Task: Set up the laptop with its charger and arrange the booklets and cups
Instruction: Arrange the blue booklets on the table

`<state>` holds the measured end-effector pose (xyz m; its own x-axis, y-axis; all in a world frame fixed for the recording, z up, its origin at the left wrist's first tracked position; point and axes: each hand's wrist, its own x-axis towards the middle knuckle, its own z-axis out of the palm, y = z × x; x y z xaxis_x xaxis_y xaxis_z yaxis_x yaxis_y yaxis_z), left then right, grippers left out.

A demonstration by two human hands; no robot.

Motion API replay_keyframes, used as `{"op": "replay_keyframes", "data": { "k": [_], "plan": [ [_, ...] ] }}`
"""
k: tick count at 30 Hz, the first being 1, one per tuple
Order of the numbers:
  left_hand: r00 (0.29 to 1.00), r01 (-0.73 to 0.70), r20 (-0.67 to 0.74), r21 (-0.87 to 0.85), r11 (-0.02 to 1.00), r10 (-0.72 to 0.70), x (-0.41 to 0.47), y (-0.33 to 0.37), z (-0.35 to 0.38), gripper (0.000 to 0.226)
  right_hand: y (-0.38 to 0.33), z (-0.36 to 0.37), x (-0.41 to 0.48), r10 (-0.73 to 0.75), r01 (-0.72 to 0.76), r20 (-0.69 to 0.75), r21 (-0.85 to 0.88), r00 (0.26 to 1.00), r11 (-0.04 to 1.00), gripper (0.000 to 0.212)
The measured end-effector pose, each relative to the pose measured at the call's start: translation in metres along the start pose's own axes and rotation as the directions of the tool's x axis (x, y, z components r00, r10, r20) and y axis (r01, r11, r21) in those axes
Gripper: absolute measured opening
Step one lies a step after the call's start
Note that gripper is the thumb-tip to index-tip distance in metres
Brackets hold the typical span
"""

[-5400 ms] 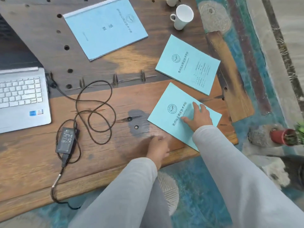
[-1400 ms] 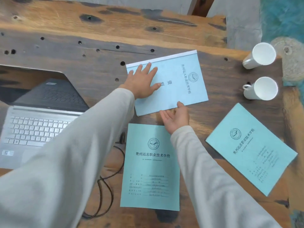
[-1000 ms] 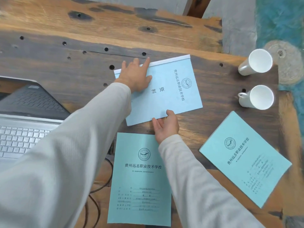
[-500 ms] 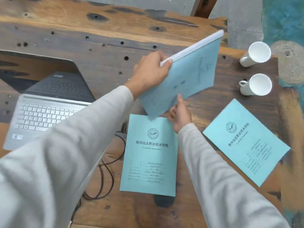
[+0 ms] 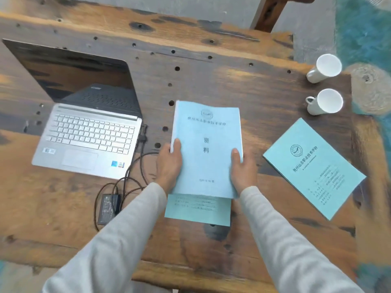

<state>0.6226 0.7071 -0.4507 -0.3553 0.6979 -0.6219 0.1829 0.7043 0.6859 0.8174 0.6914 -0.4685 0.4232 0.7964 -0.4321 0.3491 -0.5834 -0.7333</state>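
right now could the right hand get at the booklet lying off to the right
Probably not at once: the right hand is shut on the thick booklet, shared with the left hand. Once it lets go, bare table leads to the angled booklet.

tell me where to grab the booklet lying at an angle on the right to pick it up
Take the angled booklet by its near-right corner, coming from the table's front edge. It lies flat and tilted with nothing on it, and that corner points toward the person, clear of the two cups beyond it. Both hands are busy with the thicker booklet.
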Motion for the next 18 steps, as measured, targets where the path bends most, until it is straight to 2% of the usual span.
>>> {"op": "replay_keyframes", "data": {
  "k": [2,7,10,14,18],
  "plan": [
    [1.0,0.014,-0.021,0.115,0.993,-0.012,-0.01,-0.032,-0.004,0.051,0.023,0.005,-0.02,0.007,-0.008,-0.01,-0.091,1.0,0.996,0.035],
    [0.999,-0.043,0.009,0.253,0.967,0.042,-0.024,-0.067,-0.006,0.038,0.064,0.013,-0.048,0.064,-0.059,0.01,-0.273,0.998,0.96,0.039],
    [0.993,-0.114,0.071,0.38,0.918,0.094,-0.023,-0.071,-0.011,0.032,0.07,0.014,-0.051,0.066,-0.06,0.008,-0.313,0.998,0.948,0.04],
    [0.969,-0.247,0.133,0.538,0.806,0.208,-0.024,-0.077,-0.018,0.026,0.072,0.012,-0.052,0.054,-0.017,0.103,-0.329,0.993,0.944,0.054],
    [0.967,-0.254,0.151,0.568,0.783,0.204,-0.028,-0.082,-0.022,0.022,0.079,0.01,-0.055,0.035,0.015,0.128,-0.371,0.991,0.929,0.057]
  ]
}}
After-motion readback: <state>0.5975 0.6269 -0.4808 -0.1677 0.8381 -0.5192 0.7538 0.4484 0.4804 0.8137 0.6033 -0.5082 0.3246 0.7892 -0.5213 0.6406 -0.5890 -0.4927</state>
